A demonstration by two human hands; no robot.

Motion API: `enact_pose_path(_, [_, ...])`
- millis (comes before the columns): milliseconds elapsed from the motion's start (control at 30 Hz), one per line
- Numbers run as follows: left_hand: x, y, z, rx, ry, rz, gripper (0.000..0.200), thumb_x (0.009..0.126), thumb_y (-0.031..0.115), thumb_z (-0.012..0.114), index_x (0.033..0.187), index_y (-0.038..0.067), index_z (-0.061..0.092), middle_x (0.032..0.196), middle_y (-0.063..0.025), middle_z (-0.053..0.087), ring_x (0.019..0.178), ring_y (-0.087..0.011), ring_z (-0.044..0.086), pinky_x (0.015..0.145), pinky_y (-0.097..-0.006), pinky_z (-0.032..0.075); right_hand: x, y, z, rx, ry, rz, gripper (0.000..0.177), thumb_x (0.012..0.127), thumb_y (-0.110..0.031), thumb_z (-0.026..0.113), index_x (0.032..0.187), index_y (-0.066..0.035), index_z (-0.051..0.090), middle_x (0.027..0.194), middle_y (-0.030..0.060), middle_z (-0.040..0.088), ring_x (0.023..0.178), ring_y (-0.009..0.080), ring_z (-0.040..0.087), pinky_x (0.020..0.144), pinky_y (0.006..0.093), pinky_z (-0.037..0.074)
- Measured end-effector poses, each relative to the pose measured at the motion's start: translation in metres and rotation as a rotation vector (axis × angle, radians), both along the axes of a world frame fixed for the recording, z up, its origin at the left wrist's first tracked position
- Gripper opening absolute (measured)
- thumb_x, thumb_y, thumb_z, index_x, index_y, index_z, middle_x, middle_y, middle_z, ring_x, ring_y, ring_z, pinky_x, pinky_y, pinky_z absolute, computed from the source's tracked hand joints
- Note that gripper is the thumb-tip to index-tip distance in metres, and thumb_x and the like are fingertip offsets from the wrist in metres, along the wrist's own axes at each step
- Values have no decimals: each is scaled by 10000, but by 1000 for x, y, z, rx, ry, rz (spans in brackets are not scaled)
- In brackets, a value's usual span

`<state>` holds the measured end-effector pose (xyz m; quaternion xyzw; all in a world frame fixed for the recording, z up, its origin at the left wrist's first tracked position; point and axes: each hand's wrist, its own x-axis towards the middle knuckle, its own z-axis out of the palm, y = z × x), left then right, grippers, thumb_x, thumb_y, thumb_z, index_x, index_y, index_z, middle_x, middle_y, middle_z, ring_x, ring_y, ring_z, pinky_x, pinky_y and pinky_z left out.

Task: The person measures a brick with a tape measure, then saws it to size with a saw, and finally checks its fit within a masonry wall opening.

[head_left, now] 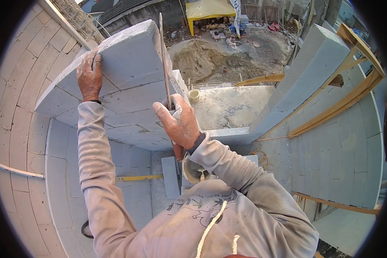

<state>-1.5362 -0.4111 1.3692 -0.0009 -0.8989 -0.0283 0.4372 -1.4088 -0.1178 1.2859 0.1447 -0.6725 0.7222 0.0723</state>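
My left hand (89, 76) lies flat with its fingers spread on the upper left face of a large grey block (129, 60) that sits on top of a block wall. My right hand (178, 120) is closed around the handle of a long thin blade tool (164, 56). The blade runs upright along the block's right edge. Both hands and sleeves are dusted with grey powder.
A curved block wall (21, 86) stands at the left. Another block wall (331, 142) with wooden battens (344, 101) is at the right. Far below lie a sand pile (206, 60), a small bucket (194, 94) and a yellow canopy (208, 8). A round cup-like object (195, 170) hangs near my chest.
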Motion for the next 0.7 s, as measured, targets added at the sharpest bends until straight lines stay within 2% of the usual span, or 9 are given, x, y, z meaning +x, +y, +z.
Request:
enact_pose_path(133, [-5, 3, -4, 15, 46, -16, 443, 993, 507, 378, 1299, 267, 590, 1341, -59, 571, 1308, -266, 459, 1124, -447, 279, -9, -20, 3, 14, -46, 2, 310, 897, -298, 645, 888, -6, 540, 651, 114, 595, 570, 215, 576, 559, 359, 478])
enact_pose_path(200, [-8, 6, -8, 41, 80, -43, 432, 996, 488, 385, 1286, 253, 603, 1326, -59, 582, 1298, -268, 470, 1115, -432, 296, -11, -30, -3, 18, 36, 13, 345, 890, -302, 637, 892, 2, 473, 602, 167, 581, 545, 335, 612, 551, 412, 480])
enact_pose_path(333, [-11, 4, -10, 30, 161, -54, 403, 999, 442, 408, 1249, 221, 634, 1287, -64, 610, 1270, -273, 498, 1090, -396, 340, -15, -33, -1, 33, 83, -3, 335, 883, -290, 644, 868, -8, 463, 578, 150, 565, 526, 334, 604, 546, 415, 478])
enact_pose_path(400, [-10, 3, -9, 1, 143, -38, 395, 1004, 421, 410, 1257, 209, 627, 1290, -56, 607, 1254, -265, 510, 1071, -385, 366, -20, -30, 4, 50, 93, -17, 294, 884, -262, 650, 853, -10, 503, 606, 129, 582, 537, 258, 599, 544, 373, 482])
enact_pose_path(500, [-11, 9, -8, 10, 153, -50, 378, 1000, 404, 430, 1235, 198, 642, 1268, -64, 620, 1233, -270, 530, 1049, -386, 390, -30, -28, 8, 87, 116, -56, 289, 879, -253, 656, 849, -9, 503, 599, 131, 579, 529, 253, 598, 532, 367, 477])
enact_pose_path(533, [-9, 9, -6, 45, 178, -79, 369, 990, 408, 448, 1204, 200, 665, 1243, -79, 636, 1227, -284, 537, 1046, -397, 389, -33, -29, 9, 86, 139, -65, 316, 861, -264, 665, 841, -19, 466, 563, 139, 560, 511, 332, 601, 524, 422, 474])
enact_pose_path(700, [-10, 8, -8, 17, 262, -80, 328, 970, 373, 504, 1194, 201, 670, 1195, -114, 655, 1181, -296, 572, 1027, -418, 401, -32, -30, 33, 125, 196, -63, 326, 860, -278, 660, 836, -13, 472, 591, 161, 584, 528, 347, 615, 524, 429, 487])
